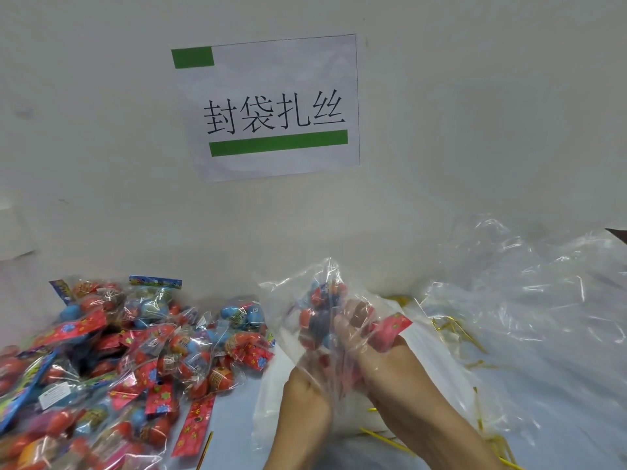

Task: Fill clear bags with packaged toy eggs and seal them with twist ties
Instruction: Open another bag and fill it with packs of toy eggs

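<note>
Both grips grasp one clear bag (315,320), left hand (305,398) at its mouth, right hand (380,361) pushing an egg pack (390,325) inside.

Loose egg packs (135,351) heap on the table (230,422) at left; the bag stands mid-frame, long axis upright, mouth toward the person. Judged light, soft, slippery film: hold at the gathered neck. Gold twist ties (454,329) lie right.
</note>
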